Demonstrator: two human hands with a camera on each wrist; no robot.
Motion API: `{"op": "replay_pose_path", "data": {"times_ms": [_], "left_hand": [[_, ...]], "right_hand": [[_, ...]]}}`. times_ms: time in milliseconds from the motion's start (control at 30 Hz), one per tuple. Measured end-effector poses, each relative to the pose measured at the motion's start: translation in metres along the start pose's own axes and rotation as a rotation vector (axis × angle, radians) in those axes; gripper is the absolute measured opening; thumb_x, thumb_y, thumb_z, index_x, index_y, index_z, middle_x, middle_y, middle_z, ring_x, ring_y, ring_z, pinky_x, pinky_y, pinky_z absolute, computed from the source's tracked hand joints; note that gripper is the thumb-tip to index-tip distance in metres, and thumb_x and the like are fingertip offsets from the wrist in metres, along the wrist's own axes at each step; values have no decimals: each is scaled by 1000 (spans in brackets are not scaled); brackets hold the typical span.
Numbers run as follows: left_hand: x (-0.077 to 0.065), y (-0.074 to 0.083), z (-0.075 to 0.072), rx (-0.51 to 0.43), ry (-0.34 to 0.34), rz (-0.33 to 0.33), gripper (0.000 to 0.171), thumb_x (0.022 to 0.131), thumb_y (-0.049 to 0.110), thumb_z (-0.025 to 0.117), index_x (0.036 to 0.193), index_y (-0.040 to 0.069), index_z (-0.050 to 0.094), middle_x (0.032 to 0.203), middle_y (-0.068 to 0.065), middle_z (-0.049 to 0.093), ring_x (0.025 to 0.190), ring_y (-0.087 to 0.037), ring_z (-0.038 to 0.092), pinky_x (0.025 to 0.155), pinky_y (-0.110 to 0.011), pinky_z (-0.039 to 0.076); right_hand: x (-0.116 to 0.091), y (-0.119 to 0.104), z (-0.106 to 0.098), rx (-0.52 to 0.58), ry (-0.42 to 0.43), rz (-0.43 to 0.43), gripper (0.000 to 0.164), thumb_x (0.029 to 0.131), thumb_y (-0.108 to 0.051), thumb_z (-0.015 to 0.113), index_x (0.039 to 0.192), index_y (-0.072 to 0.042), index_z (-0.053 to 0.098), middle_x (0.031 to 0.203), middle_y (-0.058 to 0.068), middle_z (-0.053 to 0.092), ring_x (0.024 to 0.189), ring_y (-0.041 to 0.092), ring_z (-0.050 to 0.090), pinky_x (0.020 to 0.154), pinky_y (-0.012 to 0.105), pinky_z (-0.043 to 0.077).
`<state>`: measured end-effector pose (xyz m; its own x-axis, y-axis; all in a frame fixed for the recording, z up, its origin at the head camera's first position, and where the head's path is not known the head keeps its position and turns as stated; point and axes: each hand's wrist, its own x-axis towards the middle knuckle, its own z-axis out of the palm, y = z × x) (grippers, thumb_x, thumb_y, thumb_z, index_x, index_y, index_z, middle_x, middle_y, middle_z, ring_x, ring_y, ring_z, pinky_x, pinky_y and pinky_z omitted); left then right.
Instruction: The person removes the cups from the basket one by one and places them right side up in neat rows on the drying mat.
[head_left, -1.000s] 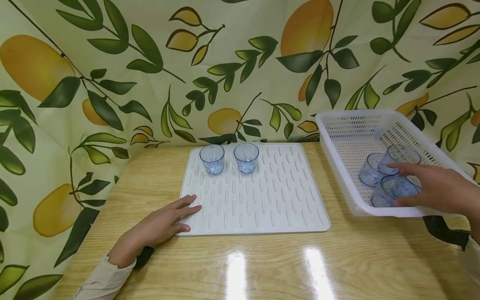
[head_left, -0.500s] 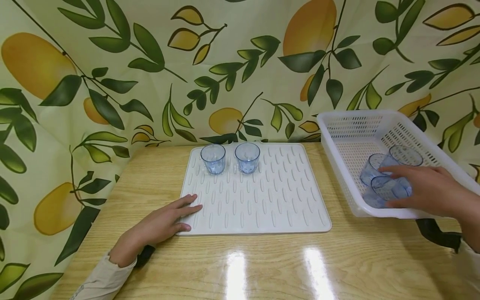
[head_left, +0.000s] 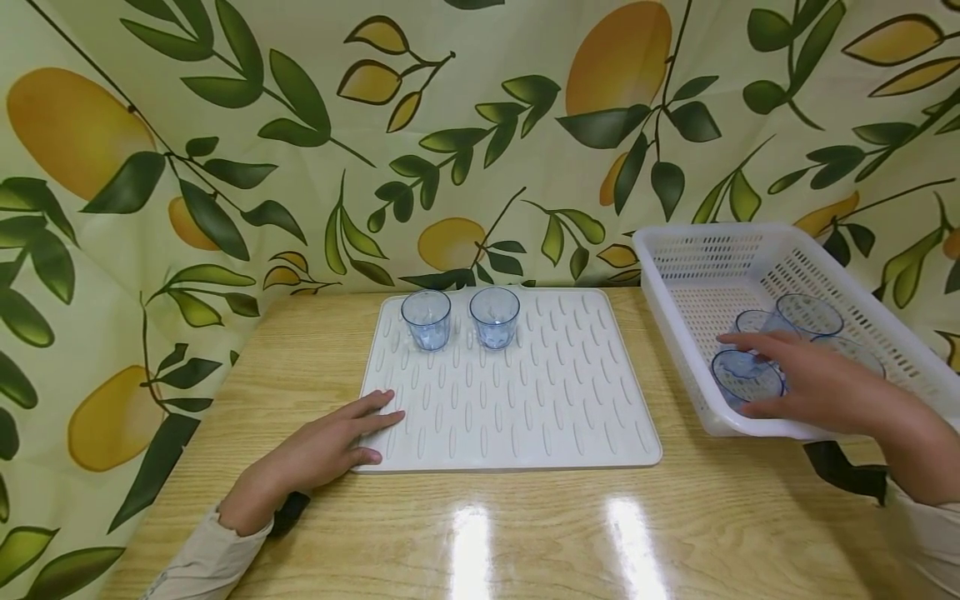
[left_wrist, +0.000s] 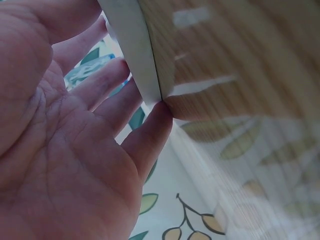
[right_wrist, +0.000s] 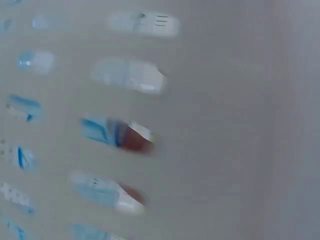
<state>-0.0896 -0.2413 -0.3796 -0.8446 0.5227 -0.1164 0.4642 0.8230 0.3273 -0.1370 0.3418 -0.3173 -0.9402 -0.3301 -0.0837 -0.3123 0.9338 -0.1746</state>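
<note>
My left hand (head_left: 322, 446) rests on the left front corner of a white ribbed drying mat (head_left: 517, 417), its fingers spread. In the left wrist view, the left hand (left_wrist: 95, 135) has fingertips at the mat's edge (left_wrist: 137, 50). Two clear blue drinking glasses stand upright side by side at the mat's back left: the left glass (head_left: 426, 321) and the right glass (head_left: 495, 318). Over the white plastic basket (head_left: 675, 350), my right hand (head_left: 817, 383) holds a blue glass (head_left: 738, 379) between thumb and fingers. Basket wall (right_wrist: 215, 125) hides that hand in the right wrist view.
Several more blue glasses are in the basket, including a back glass (head_left: 810, 312) and one partly behind the right hand. The wooden table (head_left: 555, 533) runs in front of the mat. A fruit-and-leaf patterned cloth (head_left: 300, 192) stands behind.
My right hand has moved left inside the basket, and the front glass has shifted left with it. Another glass now shows behind that hand. The left hand has stayed still.
</note>
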Motion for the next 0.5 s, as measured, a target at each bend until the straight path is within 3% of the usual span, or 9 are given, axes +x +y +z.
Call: {"op": "replay_pose_path", "data": {"times_ms": [200, 500], "left_hand": [[0, 0, 0, -7, -7, -2, 57, 93, 30, 68, 147, 19, 51, 160, -11, 37, 146, -36, 38, 108, -55, 43], [1, 0, 0, -16, -13, -7, 58, 92, 28, 69, 146, 19, 52, 160, -12, 36, 146, -37, 38, 109, -55, 42]], "right_hand": [[3, 0, 5, 48, -14, -31, 88, 71, -36, 89, 144, -10, 47, 128, 27, 59, 105, 40, 63, 72, 48, 53], [8, 3, 10, 190, -86, -57, 84, 78, -29, 85, 146, -4, 42, 139, 30, 50, 114, 47, 60, 79, 51, 56]]}}
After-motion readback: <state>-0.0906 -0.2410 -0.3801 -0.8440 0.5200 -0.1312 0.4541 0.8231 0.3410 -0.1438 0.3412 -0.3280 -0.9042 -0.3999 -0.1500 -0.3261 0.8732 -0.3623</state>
